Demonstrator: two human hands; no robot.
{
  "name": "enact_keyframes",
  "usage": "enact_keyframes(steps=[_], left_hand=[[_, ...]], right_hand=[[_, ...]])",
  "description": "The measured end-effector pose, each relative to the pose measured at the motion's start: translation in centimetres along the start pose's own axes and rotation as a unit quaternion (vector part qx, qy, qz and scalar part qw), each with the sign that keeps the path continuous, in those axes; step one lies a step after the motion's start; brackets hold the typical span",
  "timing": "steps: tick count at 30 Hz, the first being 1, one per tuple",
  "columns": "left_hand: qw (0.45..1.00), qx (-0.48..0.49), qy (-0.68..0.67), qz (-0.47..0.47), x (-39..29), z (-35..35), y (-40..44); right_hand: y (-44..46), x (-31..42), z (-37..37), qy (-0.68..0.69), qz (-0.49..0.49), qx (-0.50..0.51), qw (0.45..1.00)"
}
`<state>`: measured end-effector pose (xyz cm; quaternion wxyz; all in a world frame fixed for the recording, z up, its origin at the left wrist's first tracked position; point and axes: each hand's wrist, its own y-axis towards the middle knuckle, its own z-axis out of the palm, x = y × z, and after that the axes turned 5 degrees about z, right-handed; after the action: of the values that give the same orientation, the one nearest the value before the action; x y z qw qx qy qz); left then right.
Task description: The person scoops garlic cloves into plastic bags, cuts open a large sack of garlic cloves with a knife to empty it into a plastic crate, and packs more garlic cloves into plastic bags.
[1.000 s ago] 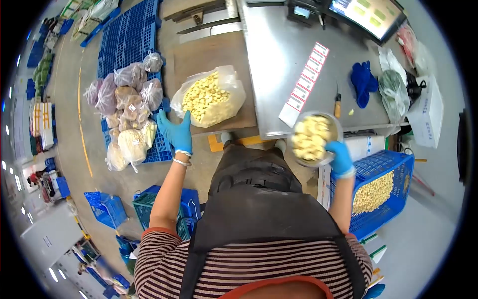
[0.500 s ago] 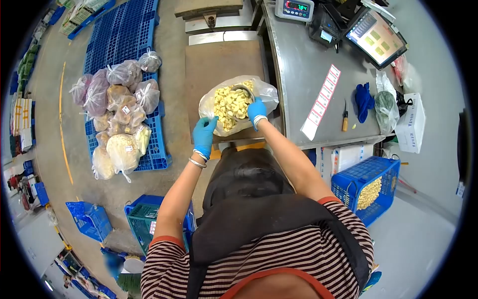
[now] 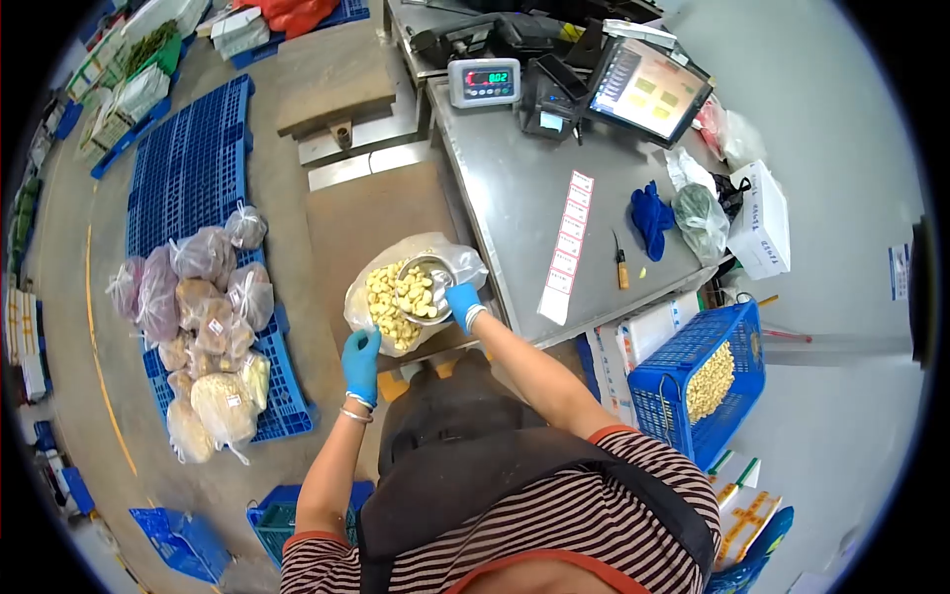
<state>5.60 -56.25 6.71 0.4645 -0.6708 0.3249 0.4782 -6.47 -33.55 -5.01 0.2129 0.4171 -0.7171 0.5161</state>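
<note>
A clear plastic bag (image 3: 361, 287) lies spread open on the brown scale platform (image 3: 336, 218), full of pale yellow pieces (image 3: 381, 287) that look like peeled garlic cloves. My right hand (image 3: 463, 302), in a blue glove, is closed on the rim of a round metal bowl (image 3: 442, 259). The bowl is tilted over the bag, with some of the pieces inside it. At the bag's near left edge, my gloved left hand (image 3: 360, 364) pinches the plastic between its fingertips.
To the right is a metal table (image 3: 515, 198) with a scale display (image 3: 484, 82), a screen (image 3: 648, 87), a label strip (image 3: 567, 247), a knife (image 3: 620, 262) and a blue cloth (image 3: 651, 220). Filled bags (image 3: 223, 396) sit on a blue pallet (image 3: 188, 168). A blue crate (image 3: 737, 416) holds similar pieces.
The bowl now sits more upright and shows pieces inside. The display reading rose from about 7.84 to 8.02. My view has turned, shifting the surroundings left and down.
</note>
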Motion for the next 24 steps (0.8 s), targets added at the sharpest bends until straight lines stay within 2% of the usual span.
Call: enact_keyframes(steps=[1, 4, 5, 6, 8, 9, 12, 16, 17, 18, 20, 22, 24], left_hand=[[1.000, 0.001, 0.002, -0.001, -0.1, 0.1, -0.1], [1.000, 0.007, 0.013, 0.003, 0.2, -0.1, -0.4], [1.000, 0.007, 0.019, 0.007, 0.1, 0.0, -0.6], [1.000, 0.007, 0.024, 0.010, 0.0, 0.0, -0.8], [0.999, -0.023, 0.003, 0.025, -0.4, 0.3, -1.5], [0.999, -0.037, -0.009, 0.032, -0.5, 0.3, -1.9], [0.998, -0.059, -0.005, 0.019, -0.9, 0.0, -2.6], [0.997, -0.082, 0.011, 0.004, -1.8, -0.4, -3.3], [0.996, -0.085, 0.025, 0.021, -1.3, -0.7, -3.1], [0.995, -0.092, 0.030, 0.024, -1.4, -0.8, -3.1], [0.993, -0.109, 0.038, 0.032, -1.7, -0.7, -3.2], [0.992, -0.113, 0.051, 0.036, -1.6, -0.6, -2.9], [0.991, -0.116, 0.059, 0.037, -1.5, -0.2, -2.6]], right_hand=[[0.1, 0.1, 0.1, 0.050, 0.006, -0.010, 0.999], [0.4, 0.1, 0.0, 0.053, 0.027, 0.014, 0.998], [1.8, -0.1, 1.1, -0.075, 0.023, 0.024, 0.997], [2.3, -1.0, 1.7, -0.097, -0.009, -0.007, 0.995], [-1.9, 3.1, 0.6, -0.138, -0.071, -0.069, 0.985], [-3.1, 4.7, 0.0, -0.090, -0.088, -0.077, 0.989], [-2.2, 5.6, -0.7, -0.052, -0.027, -0.110, 0.992], [4.5, -1.8, 0.5, 0.045, 0.046, 0.074, 0.995], [1.9, 0.5, -1.2, 0.254, 0.139, 0.101, 0.952], [0.6, 0.9, -3.0, 0.256, 0.149, 0.172, 0.939], [-0.3, -0.3, -6.1, 0.321, 0.162, 0.334, 0.871], [-6.1, 4.1, -11.2, 0.357, 0.181, 0.347, 0.848], [-9.8, 5.5, -17.2, 0.452, 0.205, 0.362, 0.789]])
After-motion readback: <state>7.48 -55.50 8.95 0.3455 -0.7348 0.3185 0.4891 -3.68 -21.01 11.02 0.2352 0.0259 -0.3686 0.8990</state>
